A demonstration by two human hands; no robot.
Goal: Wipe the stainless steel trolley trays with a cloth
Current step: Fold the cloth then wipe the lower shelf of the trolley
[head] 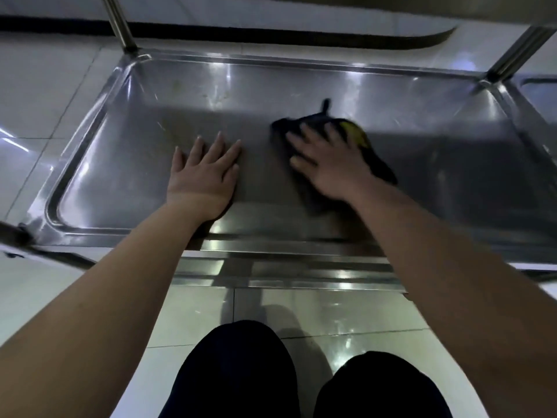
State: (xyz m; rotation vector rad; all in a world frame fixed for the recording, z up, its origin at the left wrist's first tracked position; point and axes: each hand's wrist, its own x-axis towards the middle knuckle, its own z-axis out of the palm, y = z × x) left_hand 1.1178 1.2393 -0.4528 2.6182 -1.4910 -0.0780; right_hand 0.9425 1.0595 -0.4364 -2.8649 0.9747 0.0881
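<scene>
The right hand (327, 164) lies flat with its fingers spread on a dark cloth (376, 164), pressing it onto the floor of the steel tray (126, 122), a little right of the tray's middle. The cloth shows a yellow patch on its far right side and a thin dark tail at its far edge. The left hand (205, 173) rests palm down on the bare tray floor, fingers straight and apart, just left of the cloth and not touching it. Faint smears mark the tray floor far left of the hands. Two upright steel posts (120, 24) rise from the tray's far corners. Below the near rim, pale floor tiles (346, 315) show, with the person's dark trousered knees (238, 369) at the near edge.
</scene>
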